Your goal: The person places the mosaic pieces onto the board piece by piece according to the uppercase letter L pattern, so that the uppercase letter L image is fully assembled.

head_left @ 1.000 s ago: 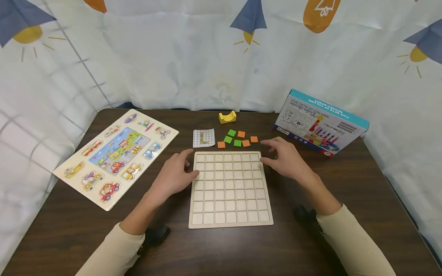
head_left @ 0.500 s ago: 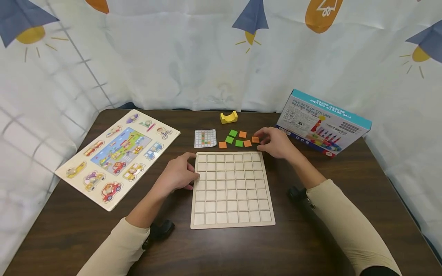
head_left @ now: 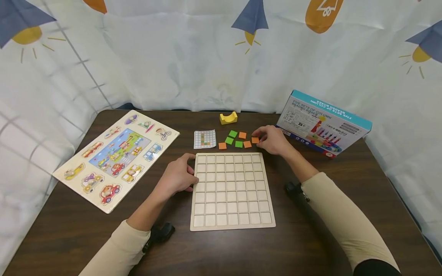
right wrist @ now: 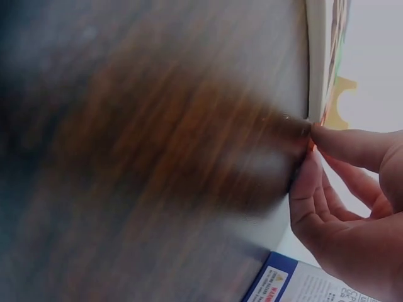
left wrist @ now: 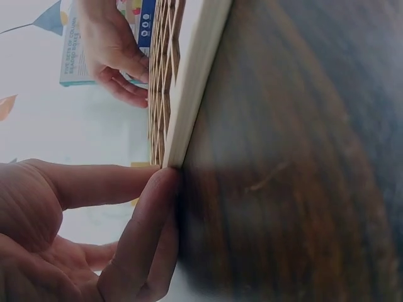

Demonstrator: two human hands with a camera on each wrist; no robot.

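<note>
A pale wooden grid board lies on the dark table in front of the person. My left hand holds its left edge; in the left wrist view, the thumb lies over the rim and a fingertip sits against the side of the board. Beyond the board's far right corner, my right hand pinches a small orange tile between thumb and finger. The right wrist view shows just a sliver of orange between those fingertips. Other orange tiles and green tiles lie loose to the left.
Left of the tiles is a gridded pattern card. A yellow curved block stands behind them. At the right leans a boxed toy set; a picture puzzle board lies at the left. A printed curtain hangs behind the table.
My right hand has moved from the board's right edge up to the rightmost orange tile and taken hold of it. The left hand has closed on the board's left edge.
</note>
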